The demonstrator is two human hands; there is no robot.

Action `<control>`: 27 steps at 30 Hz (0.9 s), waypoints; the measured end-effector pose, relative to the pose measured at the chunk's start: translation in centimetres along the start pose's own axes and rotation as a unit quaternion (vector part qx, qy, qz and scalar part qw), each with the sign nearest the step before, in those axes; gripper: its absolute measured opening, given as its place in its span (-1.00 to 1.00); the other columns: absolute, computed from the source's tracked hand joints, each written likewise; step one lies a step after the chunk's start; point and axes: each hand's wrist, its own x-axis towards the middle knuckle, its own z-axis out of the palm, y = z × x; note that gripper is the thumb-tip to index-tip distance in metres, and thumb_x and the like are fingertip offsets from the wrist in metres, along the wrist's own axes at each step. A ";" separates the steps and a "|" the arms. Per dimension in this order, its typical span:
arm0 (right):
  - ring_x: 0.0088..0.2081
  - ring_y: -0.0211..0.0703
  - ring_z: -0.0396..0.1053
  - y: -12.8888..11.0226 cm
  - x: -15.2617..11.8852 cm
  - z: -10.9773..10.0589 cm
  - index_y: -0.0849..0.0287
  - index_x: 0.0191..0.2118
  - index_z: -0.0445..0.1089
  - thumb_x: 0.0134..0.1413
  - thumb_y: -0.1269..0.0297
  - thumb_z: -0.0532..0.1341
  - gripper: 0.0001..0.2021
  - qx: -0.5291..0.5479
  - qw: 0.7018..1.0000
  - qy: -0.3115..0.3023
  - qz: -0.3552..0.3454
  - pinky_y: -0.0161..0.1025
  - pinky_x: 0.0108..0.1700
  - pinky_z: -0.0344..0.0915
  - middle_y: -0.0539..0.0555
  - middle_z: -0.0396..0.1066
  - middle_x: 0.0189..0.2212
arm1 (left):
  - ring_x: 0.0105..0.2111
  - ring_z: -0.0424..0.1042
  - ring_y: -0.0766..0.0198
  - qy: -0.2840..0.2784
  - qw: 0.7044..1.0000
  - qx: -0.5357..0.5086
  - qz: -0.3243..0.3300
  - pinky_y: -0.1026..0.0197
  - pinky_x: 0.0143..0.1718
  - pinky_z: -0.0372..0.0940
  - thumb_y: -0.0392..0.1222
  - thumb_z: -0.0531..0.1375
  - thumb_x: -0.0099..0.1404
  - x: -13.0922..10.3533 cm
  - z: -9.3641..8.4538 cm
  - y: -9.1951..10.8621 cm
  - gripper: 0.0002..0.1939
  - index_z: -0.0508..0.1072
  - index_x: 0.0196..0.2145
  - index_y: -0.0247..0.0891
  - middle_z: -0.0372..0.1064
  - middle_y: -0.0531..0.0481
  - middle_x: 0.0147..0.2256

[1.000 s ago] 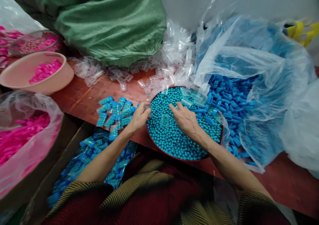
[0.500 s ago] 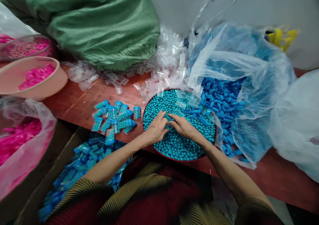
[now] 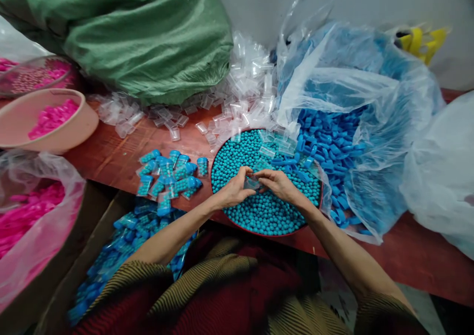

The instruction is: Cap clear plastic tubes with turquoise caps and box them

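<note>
Over a round red-rimmed tub (image 3: 226,220) of turquoise beads (image 3: 272,219), my two hands meet. My left hand (image 3: 236,189) is closed around a small clear plastic container (image 3: 252,183), between thumb and fingers. My right hand (image 3: 279,184) touches the container's right side with its fingertips pinched; what they hold, if anything, is hidden. On the beads behind my hands lie clear containers (image 3: 267,151) and a few blue plastic caps (image 3: 285,162). To the left sits a group of bead-filled containers with blue caps (image 3: 170,174).
Behind the tub is a heap of clear containers (image 3: 252,93) beside a green sack (image 3: 148,38). A plastic bag (image 3: 385,177) at right spills blue caps (image 3: 329,142). At left stand a peach bowl (image 3: 81,122) of pink pieces and a box (image 3: 83,226); filled containers (image 3: 122,246) lie below the table.
My hands have drawn slightly lower, and the clear container now shows between them. The left hand has turned to grip it. The view has shifted a little.
</note>
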 end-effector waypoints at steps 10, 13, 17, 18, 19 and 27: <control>-0.08 -0.08 0.37 -2.6 -0.1 -0.5 0.15 0.10 0.24 0.20 0.33 0.04 -0.65 -0.503 0.863 0.042 -0.033 -0.27 -0.19 0.27 0.19 0.33 0.00 | -0.14 0.30 -0.01 -0.016 0.976 0.216 -0.024 -0.02 -0.12 0.23 -0.18 0.18 0.17 -1.1 1.2 -0.1 -0.74 0.27 -0.17 -0.26 0.31 -0.15 -0.23; -0.11 -0.01 0.37 -2.9 1.9 -1.4 0.17 0.11 0.20 0.16 0.33 0.10 -0.62 -0.572 0.820 0.020 0.004 -0.24 -0.25 0.27 0.25 0.28 -0.01 | -0.11 0.29 0.03 -0.015 0.970 0.240 -0.021 -0.02 -0.08 0.24 -0.18 0.16 0.20 -1.0 0.9 0.4 -0.76 0.25 -0.19 -0.27 0.30 -0.15 -0.20; -0.14 -0.01 0.38 -1.6 3.2 -1.7 0.21 -0.04 0.28 0.15 0.36 0.10 -0.75 -0.493 0.869 0.041 -0.017 -0.18 -0.20 0.30 0.22 0.34 -0.13 | 0.11 0.17 -0.03 0.035 0.976 0.216 -0.014 -0.08 0.08 0.17 -0.18 0.20 0.17 -0.7 0.7 0.4 -0.72 0.22 -0.19 -0.28 0.19 -0.26 0.02; -0.15 -0.04 0.39 -1.1 3.2 -1.6 0.21 -0.05 0.27 0.15 0.36 0.08 -0.76 -0.431 0.899 0.067 -0.034 -0.18 -0.20 0.31 0.20 0.35 -0.14 | 0.18 0.09 -0.05 0.047 0.978 0.204 -0.005 -0.10 0.12 0.13 -0.19 0.21 0.16 -0.5 0.7 0.3 -0.70 0.21 -0.18 -0.28 0.11 -0.29 0.10; -0.19 -0.07 0.40 -0.5 3.1 -1.3 0.20 -0.05 0.25 0.16 0.35 0.06 -0.77 -0.357 0.929 0.089 -0.047 -0.19 -0.22 0.32 0.18 0.36 -0.16 | 0.23 0.00 -0.07 0.056 0.979 0.194 0.005 -0.12 0.16 0.09 -0.19 0.21 0.15 -0.3 0.7 0.1 -0.68 0.20 -0.18 -0.28 0.03 -0.31 0.15; -0.19 -0.14 0.39 1.4 0.7 0.6 0.16 -0.18 0.29 0.12 0.41 0.04 -0.84 -0.247 0.962 0.090 -0.081 -0.18 -0.13 0.32 0.10 0.40 -0.23 | 0.00 0.28 0.01 0.031 0.982 0.187 -0.007 -0.08 0.01 0.23 -0.22 0.21 0.10 0.9 0.8 -1.1 -0.53 0.17 -0.04 -0.29 0.27 -0.19 -0.08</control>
